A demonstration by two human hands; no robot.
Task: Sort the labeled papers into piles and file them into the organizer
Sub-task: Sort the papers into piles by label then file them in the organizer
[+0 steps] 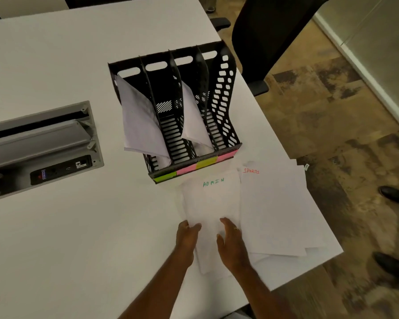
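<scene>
A black organizer (225, 93) with several slots stands on the white table, coloured sticky labels along its front edge. Bent white papers lean in its first slot (138, 120) and its third slot (195, 120). In front of it lies a pile headed ADMIN (211, 199) in green. Beside that, to the right, is a pile headed SPORTS (276, 210) in red. My left hand (188, 236) grips the ADMIN pile's left edge. My right hand (230, 238) rests on the same pile near its right edge, fingers spread.
A grey cable and power box (42, 148) is sunk into the table (55, 238) at the left. A black office chair (270, 38) stands behind the table's right edge. Dark shoes (394, 194) of other people show on the floor at the right.
</scene>
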